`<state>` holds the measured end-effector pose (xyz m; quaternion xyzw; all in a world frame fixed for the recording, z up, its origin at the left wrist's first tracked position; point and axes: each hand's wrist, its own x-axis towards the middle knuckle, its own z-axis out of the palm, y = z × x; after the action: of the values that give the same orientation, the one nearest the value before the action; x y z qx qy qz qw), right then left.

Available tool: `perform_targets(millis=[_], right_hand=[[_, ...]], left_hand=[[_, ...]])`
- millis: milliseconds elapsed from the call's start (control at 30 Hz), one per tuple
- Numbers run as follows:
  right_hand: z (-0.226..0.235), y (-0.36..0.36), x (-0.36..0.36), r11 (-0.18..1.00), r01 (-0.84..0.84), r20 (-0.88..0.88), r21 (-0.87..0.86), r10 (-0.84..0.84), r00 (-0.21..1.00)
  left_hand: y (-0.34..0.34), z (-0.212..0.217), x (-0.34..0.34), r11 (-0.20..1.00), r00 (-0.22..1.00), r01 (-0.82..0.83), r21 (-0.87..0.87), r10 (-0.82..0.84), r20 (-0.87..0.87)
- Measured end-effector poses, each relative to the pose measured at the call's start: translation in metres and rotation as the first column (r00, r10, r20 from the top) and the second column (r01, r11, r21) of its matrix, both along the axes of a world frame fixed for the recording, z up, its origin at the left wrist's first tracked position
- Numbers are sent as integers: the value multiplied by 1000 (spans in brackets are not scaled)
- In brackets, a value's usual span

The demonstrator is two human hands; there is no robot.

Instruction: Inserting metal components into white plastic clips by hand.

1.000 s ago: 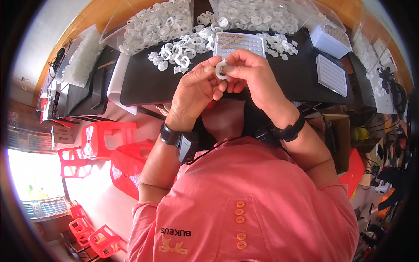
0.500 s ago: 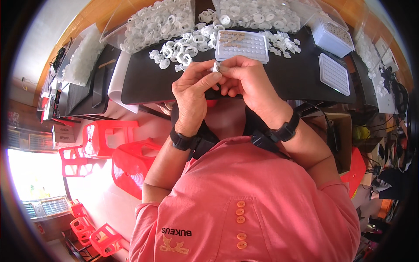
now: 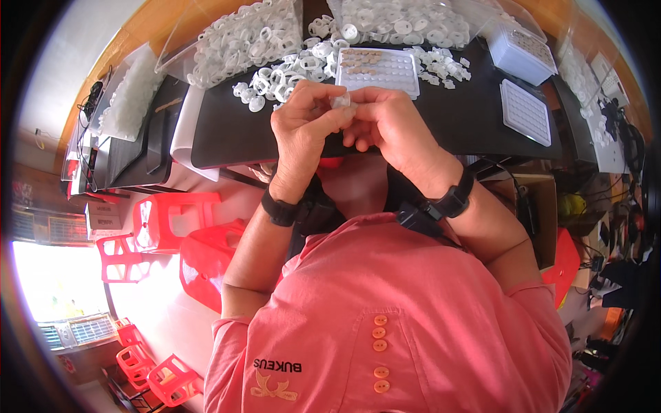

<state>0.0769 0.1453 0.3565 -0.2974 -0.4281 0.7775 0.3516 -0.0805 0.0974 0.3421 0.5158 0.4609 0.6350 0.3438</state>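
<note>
Between both sets of fingertips, above the near part of the black table (image 3: pixel 427 134), I hold a small white plastic part (image 3: pixel 339 102). My left hand (image 3: pixel 303 127) pinches it from the left with thumb and index finger. From the right, the thumb and index finger of my right hand (image 3: pixel 394 124) close on it, the other fingers curled below. Just beyond my hands lies a white tray (image 3: pixel 403 81) with rows of round pockets, some holding small brown discs (image 3: pixel 361 60). Left of the tray is a loose heap of white plastic rings (image 3: pixel 282 79).
Small white pieces (image 3: pixel 441 65) lie right of the tray. At the back stand clear bins of white rings (image 3: pixel 241 41) and round white parts (image 3: pixel 406 24). Rightward are a white tub (image 3: pixel 520 58) and another pocketed tray (image 3: pixel 525 112). Red plastic stools (image 3: pixel 172 220) stand on the floor at left.
The white part has been turned in my fingers and shows a broader face. My left hand has shifted slightly, and the view has moved a little.
</note>
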Motion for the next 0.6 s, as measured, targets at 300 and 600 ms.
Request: perform_targets(millis=[300, 600], right_hand=[[17, 20, 13, 995, 48, 6, 84, -49, 999], [15, 9, 9, 990, 51, -19, 130, -49, 999]], left_hand=[[22, 25, 18, 998, 977, 61, 3, -60, 203], [30, 6, 4, 1000, 775, -18, -19, 26, 631]])
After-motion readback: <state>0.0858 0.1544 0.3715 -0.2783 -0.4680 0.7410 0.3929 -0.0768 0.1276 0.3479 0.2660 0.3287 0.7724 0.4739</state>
